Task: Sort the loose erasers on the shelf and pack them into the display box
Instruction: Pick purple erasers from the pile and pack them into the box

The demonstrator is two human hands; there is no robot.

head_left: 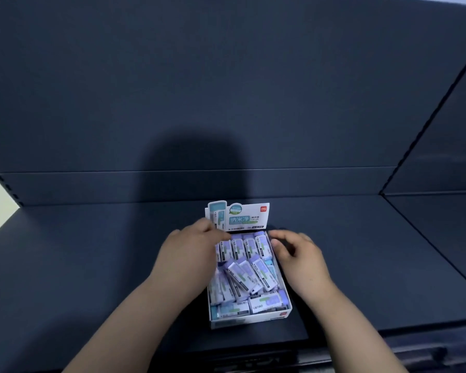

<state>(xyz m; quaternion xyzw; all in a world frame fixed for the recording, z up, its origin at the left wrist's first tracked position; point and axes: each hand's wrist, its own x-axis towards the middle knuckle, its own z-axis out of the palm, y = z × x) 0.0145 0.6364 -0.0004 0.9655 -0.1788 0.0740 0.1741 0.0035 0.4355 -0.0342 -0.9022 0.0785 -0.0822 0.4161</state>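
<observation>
Leaning over the shelf [92, 265], the person brings both hands to the far end of the display box [249, 320], whose long side runs straight away from them. The left hand [189, 249] lies over the box's left wall, fingers reaching onto the left end of the upright back row [244, 247]; I cannot tell whether they pinch an eraser or only touch it. The right hand [297, 251] hovers just beside the far right corner, fingers loosely curled and holding nothing. Every eraser I can see is already in the box. The tilted erasers [242, 275] lie just nearer the person than the fingertips, slanting from far-left to near-right. The left hand looks closer, so I'd expect it to straighten them.
</observation>
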